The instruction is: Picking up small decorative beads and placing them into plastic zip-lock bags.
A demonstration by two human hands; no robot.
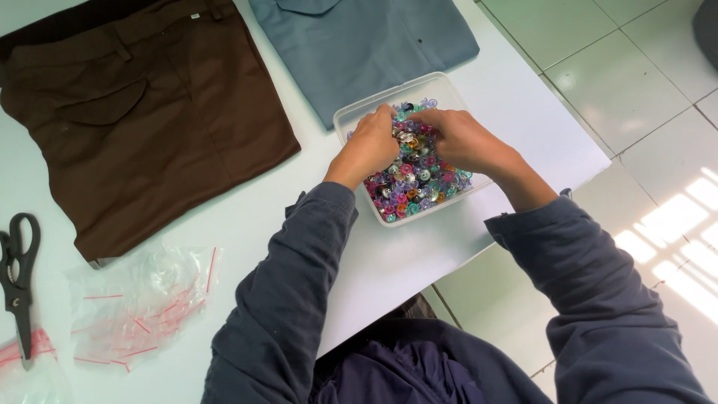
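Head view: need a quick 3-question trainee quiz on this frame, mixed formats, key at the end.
1. True or false: both the left hand and the right hand are inside the clear rectangular plastic tub of small multicoloured round buttons.
2. Which lies nearest the black-handled scissors? A) folded blue-grey shirt B) pile of small clear zip bags with red strips C) the tub
3. Fill in: the folded brown trousers lie on the white ____.

Key: 1 true; 2 B; 3 table.
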